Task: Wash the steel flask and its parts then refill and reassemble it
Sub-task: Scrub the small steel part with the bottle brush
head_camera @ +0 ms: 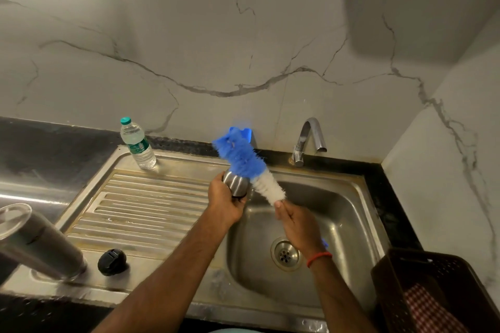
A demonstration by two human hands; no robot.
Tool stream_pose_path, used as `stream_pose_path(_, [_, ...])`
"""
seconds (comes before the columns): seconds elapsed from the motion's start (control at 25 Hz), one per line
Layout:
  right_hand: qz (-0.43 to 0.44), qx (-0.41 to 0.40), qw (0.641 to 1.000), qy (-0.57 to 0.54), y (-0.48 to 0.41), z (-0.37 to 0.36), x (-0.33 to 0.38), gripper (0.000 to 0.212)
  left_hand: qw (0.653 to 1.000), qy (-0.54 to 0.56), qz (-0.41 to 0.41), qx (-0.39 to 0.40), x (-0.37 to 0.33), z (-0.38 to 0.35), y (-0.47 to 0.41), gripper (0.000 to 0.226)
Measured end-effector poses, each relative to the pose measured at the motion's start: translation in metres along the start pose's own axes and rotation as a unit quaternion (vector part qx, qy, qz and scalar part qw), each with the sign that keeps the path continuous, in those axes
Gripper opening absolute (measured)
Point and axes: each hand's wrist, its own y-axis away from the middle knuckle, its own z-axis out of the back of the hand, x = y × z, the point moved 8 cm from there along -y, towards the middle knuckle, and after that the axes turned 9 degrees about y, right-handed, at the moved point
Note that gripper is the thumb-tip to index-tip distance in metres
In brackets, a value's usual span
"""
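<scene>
Holding a steel cup [236, 183] over the sink [349, 192], the left hand [226, 203] wraps its fingers around it, so drips likely fall into the basin. Right hand [297, 224] is closed on the handle of the blue-and-white bottle brush [251, 167], bristles beside the cup, not inside. Flask body [40, 246] and black stopper [111, 262] sit on the drainboard [151, 205] (probably queued for washing). Water bottle [138, 144] stands near the back edge, tap [308, 140] dry.

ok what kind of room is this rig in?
Most likely a home kitchen. A stainless steel sink with a ribbed drainboard is set in a dark stone counter, a curved chrome tap stands behind it, and white veined marble tiles cover the walls.
</scene>
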Motion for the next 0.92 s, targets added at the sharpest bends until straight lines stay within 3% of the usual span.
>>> stream_pose_path(0.28, [-0.001, -0.008, 0.999, 0.038, 0.002, 0.005, -0.009, 0.047, 1.000, 0.000, -0.011, -0.002, -0.006, 0.002, -0.008, 0.050])
stream_pose_path(0.44, [0.057, -0.055, 0.996, 0.042, 0.007, 0.006, -0.008, 0.049, 0.999, 0.020, -0.002, 0.047, -0.006, -0.005, -0.008, 0.059])
stream_pose_path(0.56, [0.033, -0.053, 0.997, 0.036, 0.010, -0.001, -0.019, 0.057, 0.998, 0.034, 0.020, 0.045, -0.002, -0.004, -0.009, 0.068])
stream_pose_path(0.72, [0.037, -0.041, 0.997, 0.044, 0.008, 0.001, -0.010, 0.044, 0.995, -0.093, -0.007, 0.018, 0.002, 0.006, -0.009, 0.062])
stream_pose_path(0.8, [-0.006, -0.024, 1.000, 0.019, 0.008, 0.003, -0.023, 0.043, 0.995, -0.094, 0.004, 0.014, 0.005, 0.008, -0.011, 0.067])
stream_pose_path(0.92, [0.042, -0.027, 0.998, 0.030, 0.004, 0.010, -0.014, 0.041, 0.997, -0.073, -0.013, 0.020, -0.001, 0.004, -0.013, 0.061])
